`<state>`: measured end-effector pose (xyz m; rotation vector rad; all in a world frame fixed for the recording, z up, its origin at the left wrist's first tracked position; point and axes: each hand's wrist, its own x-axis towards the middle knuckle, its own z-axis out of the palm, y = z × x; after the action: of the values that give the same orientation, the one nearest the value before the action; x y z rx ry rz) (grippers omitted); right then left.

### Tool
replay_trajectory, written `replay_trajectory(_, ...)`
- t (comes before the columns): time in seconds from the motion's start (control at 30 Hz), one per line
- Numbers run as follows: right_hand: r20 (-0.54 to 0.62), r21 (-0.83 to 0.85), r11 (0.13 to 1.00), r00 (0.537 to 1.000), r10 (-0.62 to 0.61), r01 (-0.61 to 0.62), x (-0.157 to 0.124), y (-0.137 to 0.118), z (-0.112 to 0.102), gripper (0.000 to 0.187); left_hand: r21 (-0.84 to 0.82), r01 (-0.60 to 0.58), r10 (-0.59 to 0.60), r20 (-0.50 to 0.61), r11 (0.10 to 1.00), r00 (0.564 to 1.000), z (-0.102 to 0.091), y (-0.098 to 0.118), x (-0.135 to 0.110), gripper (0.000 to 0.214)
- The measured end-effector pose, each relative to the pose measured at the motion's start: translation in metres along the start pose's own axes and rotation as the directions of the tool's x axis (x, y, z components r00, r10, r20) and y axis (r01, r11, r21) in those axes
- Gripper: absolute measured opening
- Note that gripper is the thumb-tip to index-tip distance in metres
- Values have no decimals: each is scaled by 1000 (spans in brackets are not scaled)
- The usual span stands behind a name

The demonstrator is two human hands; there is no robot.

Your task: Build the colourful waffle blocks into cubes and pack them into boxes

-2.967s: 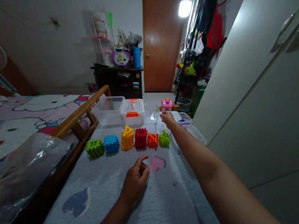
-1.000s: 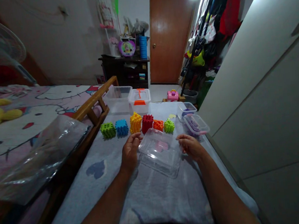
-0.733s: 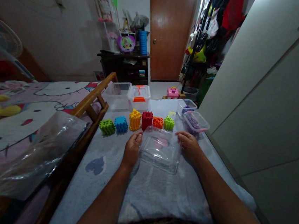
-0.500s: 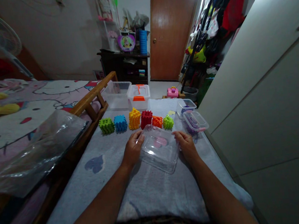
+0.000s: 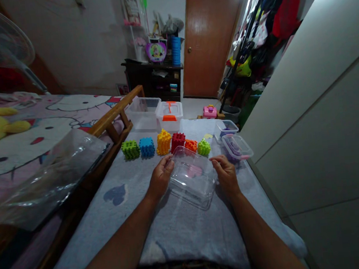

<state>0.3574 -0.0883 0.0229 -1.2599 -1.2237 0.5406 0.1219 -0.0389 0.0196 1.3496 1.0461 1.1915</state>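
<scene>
On a grey blanket (image 5: 182, 231), just short of a row of coloured blocks (image 5: 164, 142). Clasping a clear plastic container (image 5: 192, 179) there, left hand (image 5: 160, 179) and right hand (image 5: 226, 174) curled on opposite edges.

Colours: container (image 5: 191, 177) clear. Row: green block (image 5: 130, 149), blue block (image 5: 147, 147), yellow block (image 5: 163, 142), red block (image 5: 177, 140), orange block (image 5: 192, 144), lime block (image 5: 203, 148). Blanket (image 5: 182, 231) grey, blue heart print (image 5: 116, 194).
</scene>
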Motion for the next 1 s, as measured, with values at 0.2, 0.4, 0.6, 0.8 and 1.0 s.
replay_trajectory(0.2, 4, 23, 1000, 1000, 0, 0, 3, -7, -1, 19, 128, -119, 127, -49, 985, 991, -3, 5, -3, 40)
replay_trajectory(0.4, 33, 110, 980, 986, 162, -164, 1, -3, 0, 34, 130, -178, 197, -155, 975, 968, -6, 12, -2, 19)
replay_trajectory(0.6, 65, 185, 939, 957, 282, -289, -1, 8, -8, 33, -159, -45, 10, -218, 986, 976, -8, 7, 3, 19)
replay_trajectory(0.8, 147, 111, 936, 937, 316, -333, -2, 0, -10, 24, -465, -2, -110, -213, 885, 971, -19, 18, 7, 20)
replay_trajectory(1.0, 149, 145, 921, 928, 341, -362, -2, 0, -8, 20, -552, 38, -215, -260, 833, 941, -35, 24, 13, 24)
